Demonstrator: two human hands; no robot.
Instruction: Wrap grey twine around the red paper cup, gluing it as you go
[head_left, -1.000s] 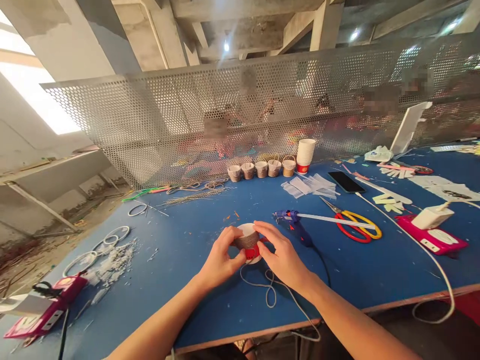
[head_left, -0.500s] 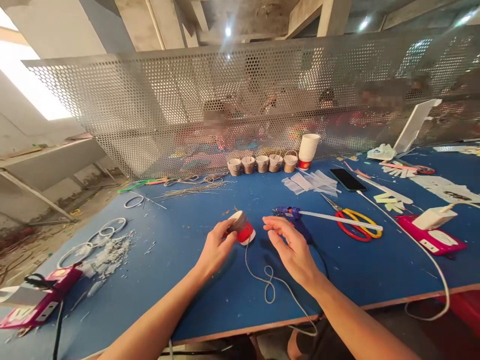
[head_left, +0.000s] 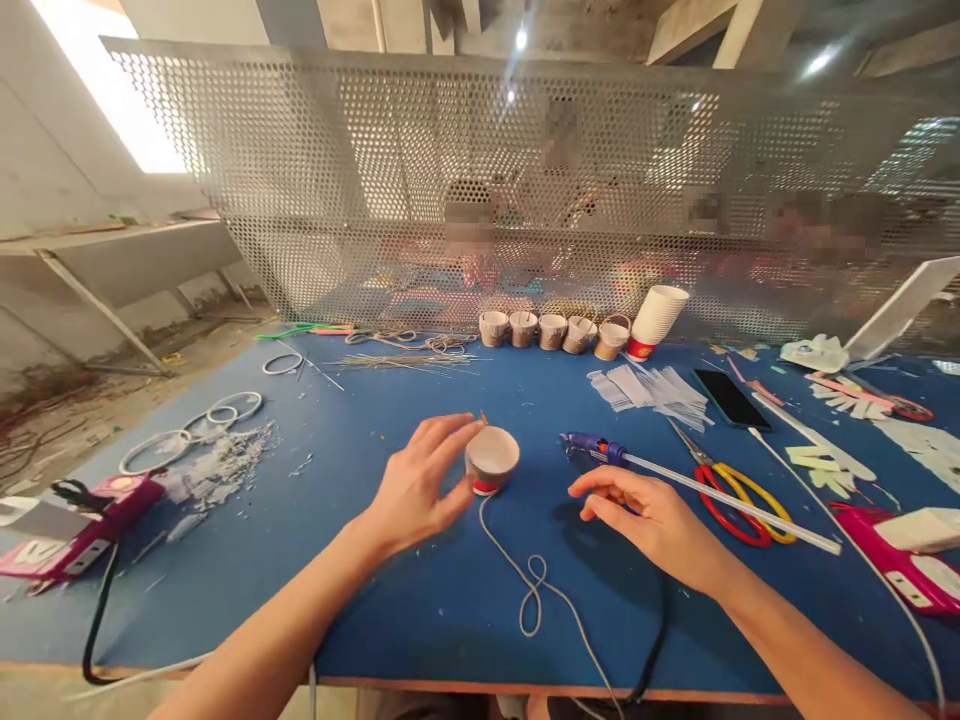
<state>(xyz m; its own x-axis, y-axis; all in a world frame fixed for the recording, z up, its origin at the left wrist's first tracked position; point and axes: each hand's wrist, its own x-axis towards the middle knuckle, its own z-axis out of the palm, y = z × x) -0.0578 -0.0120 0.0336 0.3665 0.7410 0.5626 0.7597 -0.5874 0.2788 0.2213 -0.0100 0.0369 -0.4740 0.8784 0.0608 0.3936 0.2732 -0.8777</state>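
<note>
My left hand [head_left: 420, 485] grips a small paper cup [head_left: 491, 460] with a red base, partly wrapped in grey cord, held just above the blue table [head_left: 375, 600]. A loose length of the cord [head_left: 532, 585] trails from the cup toward the table's front edge. My right hand [head_left: 649, 520] hovers to the right of the cup, fingers loosely curled and apart, holding nothing. A blue glue gun [head_left: 592, 447] with a long glue stick lies just beyond my right hand.
Red and yellow scissors [head_left: 739, 495], white paper strips [head_left: 652, 385] and a phone [head_left: 731, 398] lie at right. Wrapped cups [head_left: 551, 330] and a white cup stack [head_left: 654, 320] line the perforated metal screen [head_left: 450, 180]. People sit behind it. White rings [head_left: 187, 435] and a pink device [head_left: 90, 510] sit left.
My right hand has let go of the cup and moved right and down. My left hand alone has turned the cup so that its white inside faces me.
</note>
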